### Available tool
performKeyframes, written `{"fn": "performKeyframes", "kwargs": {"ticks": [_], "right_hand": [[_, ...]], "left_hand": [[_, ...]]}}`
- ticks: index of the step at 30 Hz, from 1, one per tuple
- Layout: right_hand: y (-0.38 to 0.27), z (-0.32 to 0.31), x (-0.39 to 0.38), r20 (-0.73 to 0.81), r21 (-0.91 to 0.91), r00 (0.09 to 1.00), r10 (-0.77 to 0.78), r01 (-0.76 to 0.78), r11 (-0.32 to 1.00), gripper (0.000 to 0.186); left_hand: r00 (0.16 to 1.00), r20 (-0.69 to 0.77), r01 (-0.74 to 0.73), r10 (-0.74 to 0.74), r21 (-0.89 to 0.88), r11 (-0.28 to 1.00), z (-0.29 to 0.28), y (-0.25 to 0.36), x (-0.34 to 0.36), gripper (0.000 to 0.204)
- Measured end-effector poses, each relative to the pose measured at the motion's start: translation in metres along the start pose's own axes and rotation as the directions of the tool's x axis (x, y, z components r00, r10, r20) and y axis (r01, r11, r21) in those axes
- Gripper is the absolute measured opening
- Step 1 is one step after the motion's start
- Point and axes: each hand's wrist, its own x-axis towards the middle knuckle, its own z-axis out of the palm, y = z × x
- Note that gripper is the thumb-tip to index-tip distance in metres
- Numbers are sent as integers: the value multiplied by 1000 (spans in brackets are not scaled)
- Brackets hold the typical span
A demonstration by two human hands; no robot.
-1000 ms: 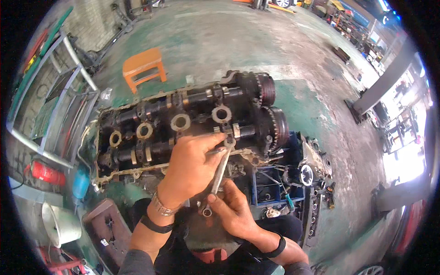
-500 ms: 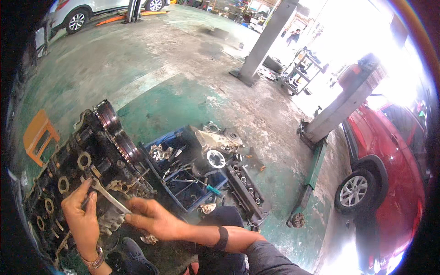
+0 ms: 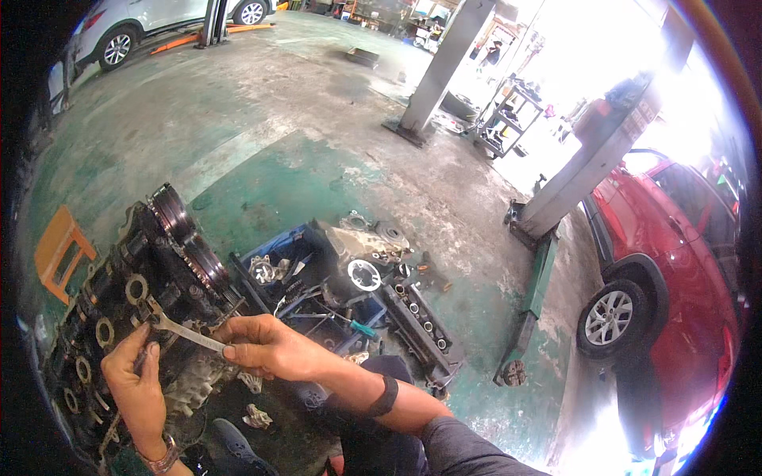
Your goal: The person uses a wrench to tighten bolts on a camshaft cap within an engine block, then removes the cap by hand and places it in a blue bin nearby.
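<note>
In my right hand (image 3: pixel 266 346) is a combination wrench (image 3: pixel 190 335), gripped near one end between thumb and fingers. Its open-jawed end reaches left to a spot on the dark, oily engine block (image 3: pixel 171 289), just above my left fingertips. My left hand (image 3: pixel 133 379) is closed in a pinch beside that jaw. A small dark piece shows between its thumb and fingers, too hidden to name. Round metal rings line the block's near side, and large dark pulley-like discs (image 3: pixel 205 266) sit at its far end.
Right of the block, a blue crate (image 3: pixel 262 297) holds tools and parts, with a black engine cover (image 3: pixel 425 337) beside it. An orange stool (image 3: pixel 59 262) stands left. Lift posts (image 3: pixel 448 67) and a red car (image 3: pixel 686 254) are to the right, a white car (image 3: pixel 163 28) far left.
The wrench lies flatter now, its held end raised along with my right hand. My left hand has shifted slightly down and left in the picture. The whole view has moved a little.
</note>
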Motion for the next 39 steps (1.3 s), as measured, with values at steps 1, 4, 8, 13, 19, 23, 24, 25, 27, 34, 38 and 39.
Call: {"fn": "performKeyframes", "kwargs": {"ticks": [1, 4, 8, 13, 19, 23, 24, 25, 27, 34, 38, 39], "right_hand": [[3, 1, 1, -15, -31, 1000, -20, 19, 999, 25], [16, 12, 4, -29, -48, 996, -90, 88, 995, 24], [26, 36, 2, -89, -242, 994, -62, 39, 969, 21], [25, 66, -2, 57, -419, 908, -414, 398, 816, 17], [29, 77, 3, 39, -531, 863, -504, 445, 721, 19], [31, 80, 1, 47, -578, 880, -472, 410, 706, 19], [30, 79, 1, 40, -527, 900, -433, 387, 756, 19], [30, 80, 0, 36, -502, 908, -418, 378, 778, 19], [29, 80, 0, 29, -482, 911, -412, 373, 792, 19], [36, 81, 5, 14, -469, 891, -454, 407, 784, 20], [37, 84, 10, -5, -438, 883, -468, 419, 795, 20], [36, 85, 11, -14, -392, 882, -471, 429, 814, 20]], "left_hand": [[1000, 2, 21, -21, 21, 1000, 0, 0, 1, 22], [1000, 7, 4, -4, 17, 1000, -1, 0, 2, 22], [1000, 13, -26, 25, 51, 998, -1, 0, 2, 22], [1000, 1, -27, 27, 82, 996, -1, 1, 2, 22], [999, 32, 10, -10, 23, 1000, -2, 3, 3, 23], [1000, 27, -10, 10, 16, 1000, -4, 2, 3, 23], [999, 26, -32, 32, 12, 999, -4, 1, 2, 23], [1000, 22, -24, 23, 36, 999, -4, 1, 2, 23], [999, 14, -34, 33, 60, 998, -4, 0, 2, 23], [998, 22, -56, 55, 66, 996, -3, 0, 3, 22], [999, 23, -40, 39, 61, 997, -3, 1, 3, 22], [999, 26, -49, 48, 42, 998, -2, 2, 3, 22]]}}
